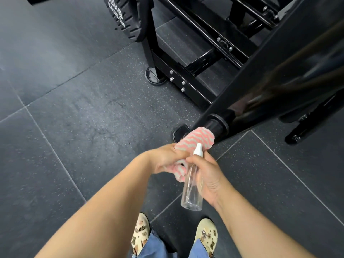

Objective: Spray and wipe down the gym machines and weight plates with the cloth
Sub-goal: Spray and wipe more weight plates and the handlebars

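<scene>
My left hand (165,158) grips a pink and white striped cloth (197,139), whose far end presses against the round black end (216,125) of a slanted bar on the gym machine. My right hand (208,175) holds a clear spray bottle (192,189) with a white nozzle, upright, right beside the cloth. A black weight plate (121,17) with raised lettering hangs on the machine's upright at the top left.
The black machine frame (186,84) with bolted beams and round feet fills the top right. Dark speckled rubber floor tiles (74,127) spread to the left. My feet in cream clogs (206,233) stand at the bottom edge.
</scene>
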The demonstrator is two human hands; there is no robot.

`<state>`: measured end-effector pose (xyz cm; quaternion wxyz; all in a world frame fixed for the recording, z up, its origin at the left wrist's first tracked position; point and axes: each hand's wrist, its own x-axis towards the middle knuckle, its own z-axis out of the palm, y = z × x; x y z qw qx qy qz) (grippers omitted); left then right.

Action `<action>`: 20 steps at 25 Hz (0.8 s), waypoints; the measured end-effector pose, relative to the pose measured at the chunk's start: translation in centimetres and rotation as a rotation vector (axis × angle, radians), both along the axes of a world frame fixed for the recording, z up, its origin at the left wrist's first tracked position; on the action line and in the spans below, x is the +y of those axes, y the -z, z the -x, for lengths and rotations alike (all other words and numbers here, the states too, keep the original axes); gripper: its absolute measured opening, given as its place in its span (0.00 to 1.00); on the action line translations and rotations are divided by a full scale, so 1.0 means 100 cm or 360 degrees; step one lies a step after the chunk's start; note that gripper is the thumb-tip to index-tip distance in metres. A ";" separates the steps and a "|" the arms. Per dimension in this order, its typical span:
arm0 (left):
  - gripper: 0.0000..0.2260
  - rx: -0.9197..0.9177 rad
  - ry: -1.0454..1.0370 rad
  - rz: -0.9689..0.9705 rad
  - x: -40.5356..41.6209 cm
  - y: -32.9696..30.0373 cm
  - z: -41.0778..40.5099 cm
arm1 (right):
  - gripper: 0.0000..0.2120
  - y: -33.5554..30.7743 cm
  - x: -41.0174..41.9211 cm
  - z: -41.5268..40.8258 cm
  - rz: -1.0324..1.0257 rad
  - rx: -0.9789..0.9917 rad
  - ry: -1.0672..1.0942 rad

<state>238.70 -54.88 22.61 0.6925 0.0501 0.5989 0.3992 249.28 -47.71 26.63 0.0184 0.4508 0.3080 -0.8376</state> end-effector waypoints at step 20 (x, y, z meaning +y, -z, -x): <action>0.12 0.1029 -0.0877 -0.0060 -0.113 -0.078 0.045 | 0.11 -0.113 -0.065 0.084 -0.0524 -0.0069 -0.0294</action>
